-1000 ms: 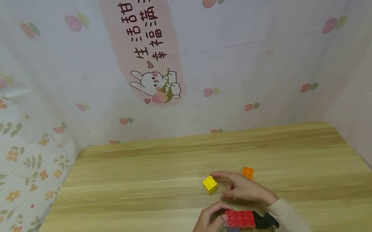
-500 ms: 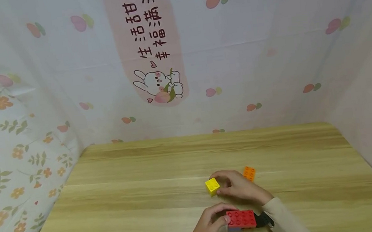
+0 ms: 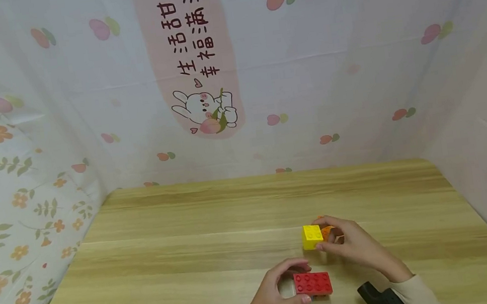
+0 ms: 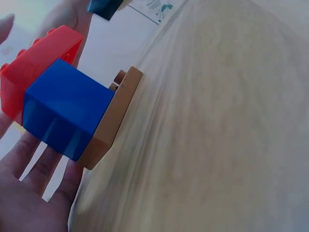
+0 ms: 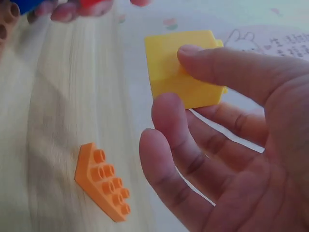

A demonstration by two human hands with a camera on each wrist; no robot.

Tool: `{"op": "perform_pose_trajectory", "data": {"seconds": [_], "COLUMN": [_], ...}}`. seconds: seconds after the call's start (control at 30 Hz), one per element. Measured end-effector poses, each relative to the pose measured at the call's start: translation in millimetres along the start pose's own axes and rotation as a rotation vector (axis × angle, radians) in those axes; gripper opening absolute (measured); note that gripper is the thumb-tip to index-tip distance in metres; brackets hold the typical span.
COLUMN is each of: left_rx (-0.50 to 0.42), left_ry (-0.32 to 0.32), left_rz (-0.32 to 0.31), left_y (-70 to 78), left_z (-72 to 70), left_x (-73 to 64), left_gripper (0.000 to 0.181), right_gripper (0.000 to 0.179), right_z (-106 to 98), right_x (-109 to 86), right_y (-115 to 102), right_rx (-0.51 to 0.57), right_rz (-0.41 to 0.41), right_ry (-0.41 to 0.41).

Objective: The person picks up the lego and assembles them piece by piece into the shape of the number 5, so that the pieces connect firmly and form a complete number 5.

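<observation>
My right hand (image 3: 357,244) pinches a yellow toy building brick (image 3: 312,237) between thumb and fingers. In the right wrist view the thumb lies across its side, and its studs face right. My left hand (image 3: 274,292) curves round a stack of bricks, thumb on the near side and fingers behind. The stack has a red brick (image 3: 313,284) on top, a blue brick (image 4: 67,106) under it and a flat brown brick (image 4: 113,118) at the bottom by the table. A flat orange brick (image 5: 99,181) lies studs up below the right hand, partly hidden in the head view.
The wood-grain table (image 3: 170,262) carries the bricks. A black device (image 3: 382,297) sits at the right sleeve (image 3: 416,293). A patterned cloth (image 3: 330,80) hangs behind the table, and a flowered cloth (image 3: 18,210) hangs along the left.
My right hand closed on the yellow brick and brought it rightward, beside the orange brick. My left hand's grip round the stack widened, the thumb moving to the near side of the red brick.
</observation>
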State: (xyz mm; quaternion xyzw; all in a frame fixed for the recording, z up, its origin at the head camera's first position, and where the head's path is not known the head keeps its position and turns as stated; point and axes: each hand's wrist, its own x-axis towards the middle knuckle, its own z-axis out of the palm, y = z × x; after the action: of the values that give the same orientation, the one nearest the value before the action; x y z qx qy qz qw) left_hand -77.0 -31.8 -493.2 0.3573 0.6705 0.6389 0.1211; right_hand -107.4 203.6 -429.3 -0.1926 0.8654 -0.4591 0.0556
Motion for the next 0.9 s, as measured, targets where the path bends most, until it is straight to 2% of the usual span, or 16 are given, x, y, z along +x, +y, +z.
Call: {"op": "perform_pose_trajectory", "data": {"seconds": [0.17, 0.2, 0.4, 0.7, 0.9], "left_rx": [0.050, 0.054, 0.061, 0.084, 0.056], "left_ry": [-0.008, -0.015, -0.015, 0.043, 0.043], "left_rz": [0.000, -0.001, -0.002, -0.064, -0.104], "left_y": [-0.5, -4.8, -6.6, -8.7, -7.1], "left_z": [6.5, 7.8, 11.3, 15.6, 16.7], "left_x": [9.2, 10.5, 14.3, 21.9, 25.4], "left_gripper": [0.049, 0.049, 0.041, 0.037, 0.037], "right_gripper": [0.037, 0.035, 0.033, 0.035, 0.035], "right_z": [-2.8, -2.3, -4.1, -10.8, -10.9], "right_x": [-12.8, -14.0, -20.4, -28.8, -32.0], "right_y": [-6.1, -6.4, -12.7, -23.0, -26.0], "right_rx": [0.008, 0.007, -0.004, -0.016, -0.038], "right_rz": [-0.043, -0.049, -0.066, -0.069, -0.082], "right_ry": [-0.037, -0.039, -0.016, -0.114, -0.124]}}
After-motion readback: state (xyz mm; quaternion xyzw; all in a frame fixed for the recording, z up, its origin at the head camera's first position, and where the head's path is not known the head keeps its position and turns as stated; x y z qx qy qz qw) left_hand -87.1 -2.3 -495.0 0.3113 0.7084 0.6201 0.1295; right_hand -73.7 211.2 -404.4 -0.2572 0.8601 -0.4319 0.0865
